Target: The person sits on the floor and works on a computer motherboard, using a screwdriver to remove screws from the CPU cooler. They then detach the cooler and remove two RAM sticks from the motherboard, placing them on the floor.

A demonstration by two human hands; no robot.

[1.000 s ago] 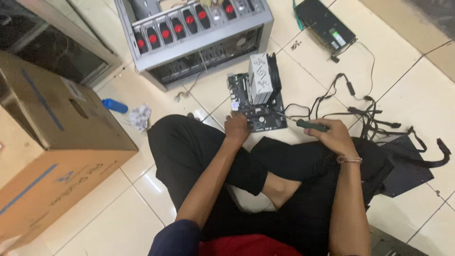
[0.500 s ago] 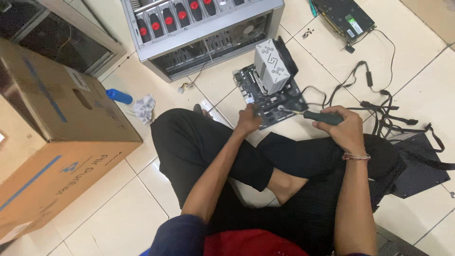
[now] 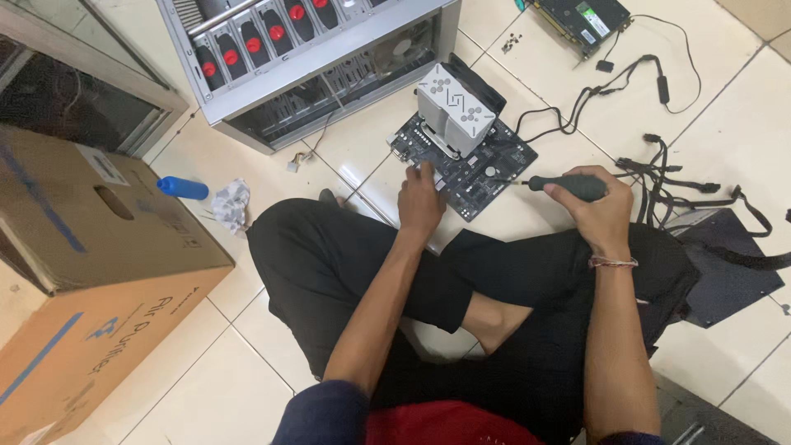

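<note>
L hand (image 3: pixel 420 200) presses flat on the board (image 3: pixel 465 165); R hand (image 3: pixel 595 202) grips the screwdriver (image 3: pixel 562 186). Best: hold board firm, tip straight in the screw, turn slow.

Glossy floor tiles (image 3: pixel 568 124); matt cardboard box (image 3: pixel 99 272); seemingly brushed-metal case (image 3: pixel 346 49).

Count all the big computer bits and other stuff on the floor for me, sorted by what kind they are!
Circuit boards: 2, the motherboard under the left hand and a graphics card
Cooler: 1
Computer case: 1
Screwdriver, in the right hand: 1
Cardboard box: 1
Blue bottle: 1
Crumpled cloth: 1
Total: 8, loose cables not counted
</note>
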